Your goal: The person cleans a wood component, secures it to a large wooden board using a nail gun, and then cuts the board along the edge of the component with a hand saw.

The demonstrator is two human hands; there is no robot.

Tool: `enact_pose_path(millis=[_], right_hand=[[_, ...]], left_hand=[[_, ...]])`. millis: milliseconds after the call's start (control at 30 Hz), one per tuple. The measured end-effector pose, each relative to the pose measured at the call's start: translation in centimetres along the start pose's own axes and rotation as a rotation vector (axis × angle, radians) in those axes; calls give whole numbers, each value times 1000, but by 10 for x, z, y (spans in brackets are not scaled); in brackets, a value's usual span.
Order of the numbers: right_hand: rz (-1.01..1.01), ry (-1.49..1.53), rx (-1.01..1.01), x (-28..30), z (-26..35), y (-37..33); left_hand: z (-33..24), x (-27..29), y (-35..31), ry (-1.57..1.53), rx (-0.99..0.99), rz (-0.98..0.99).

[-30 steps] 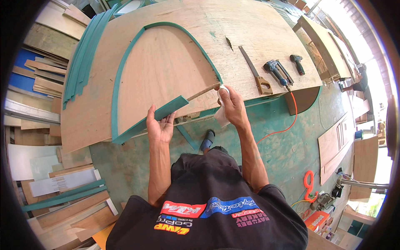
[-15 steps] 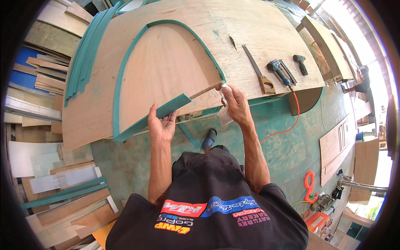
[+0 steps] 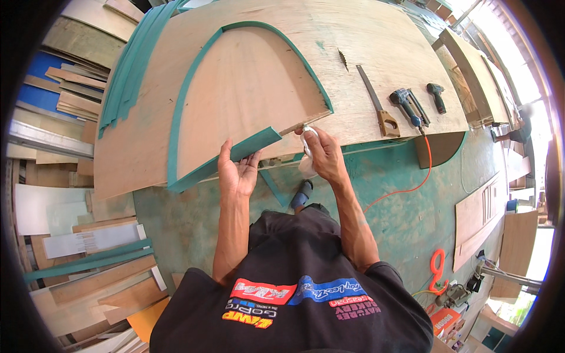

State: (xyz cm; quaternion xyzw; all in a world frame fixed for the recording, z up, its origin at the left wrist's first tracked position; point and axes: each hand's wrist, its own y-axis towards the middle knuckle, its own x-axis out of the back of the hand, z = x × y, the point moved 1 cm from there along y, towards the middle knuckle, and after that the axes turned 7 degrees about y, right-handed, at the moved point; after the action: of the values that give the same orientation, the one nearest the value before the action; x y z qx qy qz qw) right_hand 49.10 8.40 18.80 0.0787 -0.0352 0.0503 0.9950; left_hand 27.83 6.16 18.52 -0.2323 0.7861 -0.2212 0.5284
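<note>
An arch-shaped wooden panel [image 3: 253,76] lies on the workbench, with a green strip [image 3: 187,88] standing along its curved edge. Along the panel's near straight edge, another green strip [image 3: 259,144] joins at the left corner, its free end bent out toward me. My left hand [image 3: 238,175] supports that strip from beneath, thumb in front and fingers behind it. Pinched in my right hand [image 3: 327,157] is a soft white squeeze bag [image 3: 306,168], its tip at the bare panel edge [image 3: 305,122] just right of the strip's end. The bag's lower part hangs below my fingers.
Right of the panel lie a handsaw [image 3: 376,106], a nail gun [image 3: 409,107] with an orange air hose [image 3: 428,159], and a cordless drill [image 3: 436,97]. Green strips [image 3: 130,70] are stacked at the bench's left. Wood offcuts [image 3: 76,88] fill the left side. Another person's leg [image 3: 511,136] shows far right.
My right hand has moved left along the panel's straight edge with the white bag, away from the right corner toward the strip's end. My left hand still supports the strip.
</note>
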Motion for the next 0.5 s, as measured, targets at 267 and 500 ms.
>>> enact_pose_path(millis=[267, 500], right_hand=[[32, -27, 97, -18, -7, -2], [110, -42, 17, -24, -4, -1]], left_hand=[[1, 2, 3, -3, 23, 8], [1, 4, 4, 30, -3, 2]])
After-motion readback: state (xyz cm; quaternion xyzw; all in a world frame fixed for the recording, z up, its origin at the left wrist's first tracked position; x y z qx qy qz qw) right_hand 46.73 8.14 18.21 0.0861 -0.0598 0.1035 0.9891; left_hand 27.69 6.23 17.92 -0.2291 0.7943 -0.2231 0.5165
